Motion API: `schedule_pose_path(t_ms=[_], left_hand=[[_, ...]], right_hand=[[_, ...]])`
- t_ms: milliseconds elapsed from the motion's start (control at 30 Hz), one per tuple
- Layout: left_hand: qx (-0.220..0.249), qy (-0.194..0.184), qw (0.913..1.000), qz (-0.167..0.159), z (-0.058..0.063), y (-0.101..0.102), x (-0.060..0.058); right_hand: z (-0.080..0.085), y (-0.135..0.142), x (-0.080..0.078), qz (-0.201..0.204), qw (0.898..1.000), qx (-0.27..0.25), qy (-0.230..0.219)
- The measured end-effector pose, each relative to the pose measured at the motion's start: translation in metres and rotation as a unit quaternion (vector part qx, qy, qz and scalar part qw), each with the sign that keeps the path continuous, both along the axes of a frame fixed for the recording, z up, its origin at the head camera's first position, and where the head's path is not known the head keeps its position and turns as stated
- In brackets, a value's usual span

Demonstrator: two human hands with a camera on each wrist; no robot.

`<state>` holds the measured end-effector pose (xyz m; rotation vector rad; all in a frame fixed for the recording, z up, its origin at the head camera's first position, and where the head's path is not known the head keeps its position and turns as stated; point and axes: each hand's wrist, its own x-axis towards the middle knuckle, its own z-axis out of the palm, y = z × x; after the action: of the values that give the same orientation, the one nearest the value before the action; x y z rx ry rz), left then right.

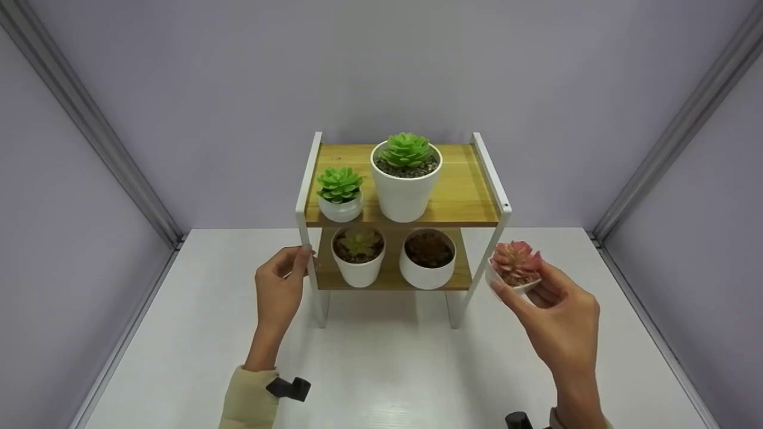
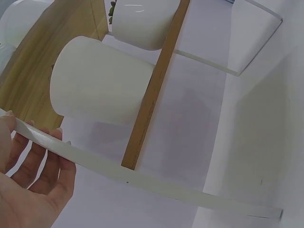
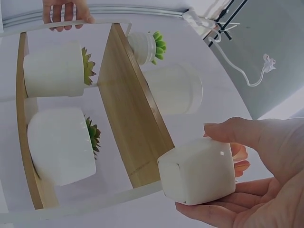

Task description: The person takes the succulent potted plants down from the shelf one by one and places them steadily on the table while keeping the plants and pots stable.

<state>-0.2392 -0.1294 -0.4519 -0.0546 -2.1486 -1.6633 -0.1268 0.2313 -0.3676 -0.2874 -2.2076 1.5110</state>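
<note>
A two-tier shelf (image 1: 459,202) with wooden boards and a white frame stands in the middle. My left hand (image 1: 281,285) holds the frame's left front post (image 2: 90,159), thumb on one side and fingers behind. Right of the shelf, my right hand (image 1: 563,316) grips a pink potted succulent (image 1: 516,262) by its small squarish white pot (image 3: 197,171). The pot is apart from the boards in the head view. On the top board are a small green succulent (image 1: 340,186) and a larger one (image 1: 405,173). Two darker potted succulents, left (image 1: 359,256) and right (image 1: 428,262), occupy the lower board.
The shelf stands on a white tabletop (image 1: 387,369), near the back wall (image 1: 381,65). Side panels (image 1: 65,196) enclose the table at left and right. A white cable (image 3: 237,69) shows beyond the panels in the right wrist view.
</note>
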Motion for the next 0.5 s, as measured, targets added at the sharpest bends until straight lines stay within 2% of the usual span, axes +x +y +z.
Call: schedule_pose_path(t_ms=[500], left_hand=[[0.009,0.0,0.9999,-0.011,0.0,-0.001,-0.001]], right_hand=[[-0.023,0.015,-0.012,-0.005,1.0,0.0,0.015]])
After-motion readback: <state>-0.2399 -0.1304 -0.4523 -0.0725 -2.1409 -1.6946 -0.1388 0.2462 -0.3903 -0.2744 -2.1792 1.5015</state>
